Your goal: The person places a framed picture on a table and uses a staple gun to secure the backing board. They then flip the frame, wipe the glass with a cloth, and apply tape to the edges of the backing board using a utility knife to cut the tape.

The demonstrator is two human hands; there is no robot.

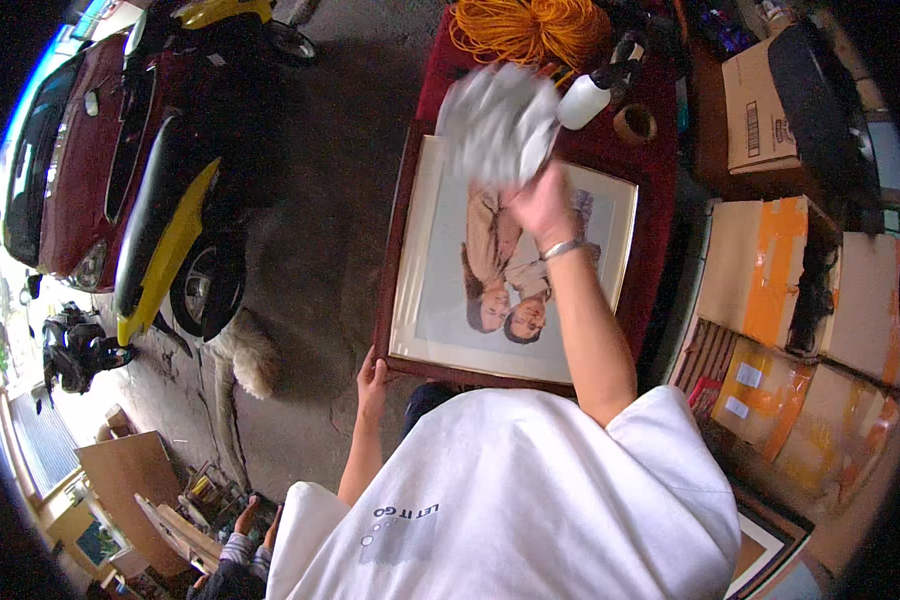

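Note:
A framed picture [425,270] of two people lies on a dark red covered table, upside down to me, with a wooden frame and a pale mat under what looks like glass. My right hand [543,208] is closed on a crumpled grey-white cloth [500,120], blurred by motion, over the picture's far part. The cloth hides part of the frame's far edge. At the near left corner of the frame, my left hand [372,385] grips its edge. Just right of the cloth is a white bottle [583,102] with a black top.
A coil of orange rope [530,30] and a tape roll [635,124] are on the table's far part. Cardboard boxes [750,265] stack up at right. At left are a yellow-black motorbike [175,250], a dark red car [80,170] and a pale furry animal [253,355]. Someone's hands [248,515] show lower left.

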